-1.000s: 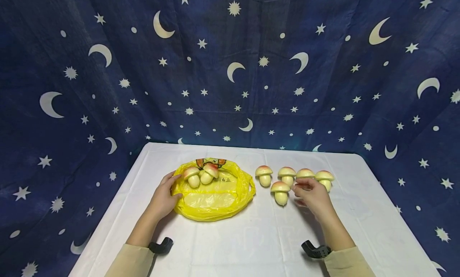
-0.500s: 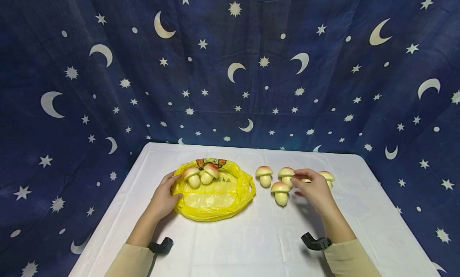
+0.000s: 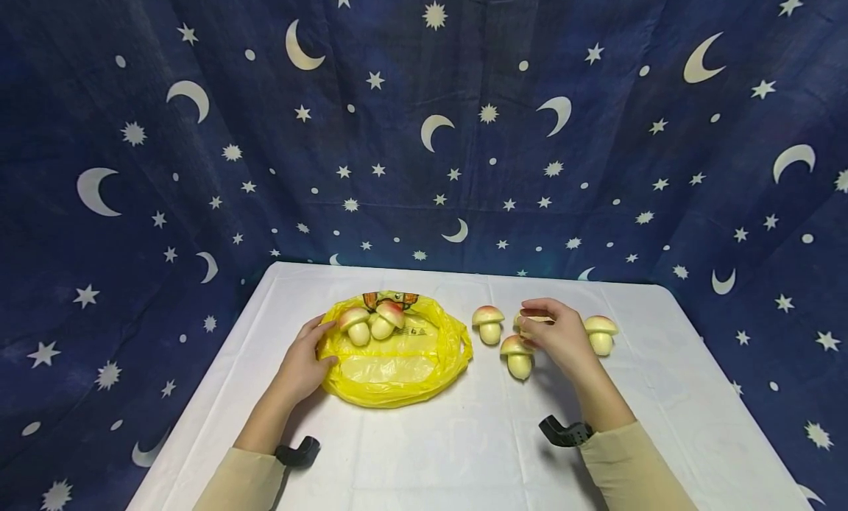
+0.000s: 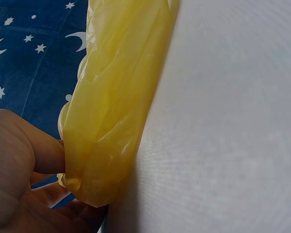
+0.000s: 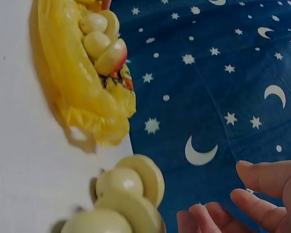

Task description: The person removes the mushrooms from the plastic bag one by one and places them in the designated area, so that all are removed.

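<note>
My left hand (image 3: 303,364) holds the left rim of a yellow plastic bag (image 3: 391,395), which lies with its mouth spread wide. In the left wrist view its fingers (image 4: 43,150) grip the bag's edge. Two toy mushrooms, cream with reddish caps, lie inside; one is the right-hand mushroom (image 3: 386,321). My right hand (image 3: 563,338) hovers over the loose mushrooms, fingers apart and slightly bent. The right wrist view shows nothing between them. A front mushroom (image 3: 518,358) and a left mushroom (image 3: 488,325) stand near it. Behind the fingers another mushroom is partly hidden.
A further mushroom (image 3: 601,334) stands to the right of my right hand. Everything rests on a white-covered table (image 3: 424,459). A dark blue cloth (image 3: 424,165) with moons and stars hangs behind and at the sides.
My right hand has moved left and slightly up across the mushrooms, uncovering the rightmost one and covering those in the middle. The left hand and the bag have stayed put.
</note>
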Motion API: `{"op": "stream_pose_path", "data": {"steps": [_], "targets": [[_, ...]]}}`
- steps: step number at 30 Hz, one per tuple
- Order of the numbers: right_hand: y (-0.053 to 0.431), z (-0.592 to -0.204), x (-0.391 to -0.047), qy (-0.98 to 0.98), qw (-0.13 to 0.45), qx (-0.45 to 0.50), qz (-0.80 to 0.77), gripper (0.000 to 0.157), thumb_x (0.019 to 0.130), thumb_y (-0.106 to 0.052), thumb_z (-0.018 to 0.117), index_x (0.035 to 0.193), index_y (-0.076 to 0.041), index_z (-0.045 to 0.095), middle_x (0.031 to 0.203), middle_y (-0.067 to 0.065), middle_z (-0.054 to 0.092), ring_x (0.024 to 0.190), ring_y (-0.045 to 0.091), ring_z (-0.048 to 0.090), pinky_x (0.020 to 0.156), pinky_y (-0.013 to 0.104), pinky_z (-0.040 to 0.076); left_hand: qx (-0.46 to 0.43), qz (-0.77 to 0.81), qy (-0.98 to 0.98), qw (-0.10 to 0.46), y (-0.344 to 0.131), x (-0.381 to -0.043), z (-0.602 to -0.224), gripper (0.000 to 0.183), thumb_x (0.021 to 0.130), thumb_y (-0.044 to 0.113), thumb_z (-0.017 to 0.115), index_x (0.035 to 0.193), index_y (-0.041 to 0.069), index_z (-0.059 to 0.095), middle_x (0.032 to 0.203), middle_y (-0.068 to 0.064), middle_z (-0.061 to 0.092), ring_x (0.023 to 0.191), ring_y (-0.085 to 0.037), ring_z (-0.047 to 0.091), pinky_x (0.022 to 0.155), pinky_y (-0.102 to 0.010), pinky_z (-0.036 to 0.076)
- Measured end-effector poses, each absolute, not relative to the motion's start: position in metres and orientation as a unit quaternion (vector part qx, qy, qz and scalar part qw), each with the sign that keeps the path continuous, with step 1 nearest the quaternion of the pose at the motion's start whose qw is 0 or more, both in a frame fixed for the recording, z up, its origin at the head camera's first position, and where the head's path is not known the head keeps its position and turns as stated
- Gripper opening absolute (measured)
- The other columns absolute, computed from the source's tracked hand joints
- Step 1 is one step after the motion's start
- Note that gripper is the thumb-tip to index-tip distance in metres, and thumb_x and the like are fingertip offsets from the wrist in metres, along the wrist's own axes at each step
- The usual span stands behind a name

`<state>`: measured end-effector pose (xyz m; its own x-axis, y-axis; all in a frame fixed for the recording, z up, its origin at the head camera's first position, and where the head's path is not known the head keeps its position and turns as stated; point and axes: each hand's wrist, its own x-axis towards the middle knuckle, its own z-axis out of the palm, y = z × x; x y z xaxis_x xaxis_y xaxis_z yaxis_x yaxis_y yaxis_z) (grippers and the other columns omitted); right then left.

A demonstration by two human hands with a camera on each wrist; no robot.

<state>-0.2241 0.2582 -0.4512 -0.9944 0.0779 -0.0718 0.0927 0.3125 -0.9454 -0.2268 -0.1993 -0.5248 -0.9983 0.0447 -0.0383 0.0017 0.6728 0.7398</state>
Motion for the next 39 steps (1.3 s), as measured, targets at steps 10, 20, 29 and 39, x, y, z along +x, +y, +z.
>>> {"op": "stream_pose_path", "data": {"steps": [10, 20, 29, 39], "targets": [[0.221, -0.455, -0.236, 0.803, 0.032, 0.040, -0.593, 0.044, 0.099, -0.015, 0.075, 0.139, -0.001, 0.065, 0.143, 0.024, 0.065, 0.105, 0.029, 0.075, 0.082, 0.037, 0.069, 0.019, 0.402, 0.915, 0.023, -0.200, -0.226, -0.525, 0.068, 0.096, 0.000, 0.069, 0.161, 0.006, 0.048, 0.177, -0.017, 0.026, 0.163, -0.045, 0.028, 0.132, -0.064, 0.027], [0.185, -0.460, -0.246, 0.791, 0.054, 0.043, -0.608, 0.040, 0.098, -0.015, 0.075, 0.136, -0.008, 0.068, 0.145, 0.021, 0.065, 0.120, 0.036, 0.071, 0.093, 0.047, 0.068, 0.028, 0.404, 0.914, 0.013, -0.201, -0.226, -0.526, 0.067, 0.097, 0.000, 0.069, 0.160, 0.002, 0.047, 0.177, -0.017, 0.027, 0.163, -0.045, 0.030, 0.133, -0.063, 0.028], [0.164, -0.470, -0.259, 0.782, 0.060, 0.049, -0.618, 0.038, 0.098, -0.012, 0.075, 0.135, -0.008, 0.067, 0.148, 0.018, 0.063, 0.117, 0.033, 0.072, 0.095, 0.052, 0.066, 0.029, 0.408, 0.912, 0.010, -0.200, -0.225, -0.526, 0.066, 0.096, 0.000, 0.070, 0.159, 0.002, 0.048, 0.176, -0.018, 0.028, 0.162, -0.045, 0.030, 0.133, -0.063, 0.028], [0.153, -0.474, -0.263, 0.792, 0.057, 0.058, -0.605, 0.043, 0.099, -0.014, 0.075, 0.140, -0.008, 0.065, 0.154, 0.016, 0.059, 0.123, 0.035, 0.071, 0.095, 0.049, 0.067, 0.027, 0.406, 0.913, 0.013, -0.202, -0.226, -0.526, 0.067, 0.096, 0.000, 0.069, 0.160, 0.002, 0.048, 0.177, -0.017, 0.027, 0.163, -0.045, 0.029, 0.133, -0.063, 0.027]]}}
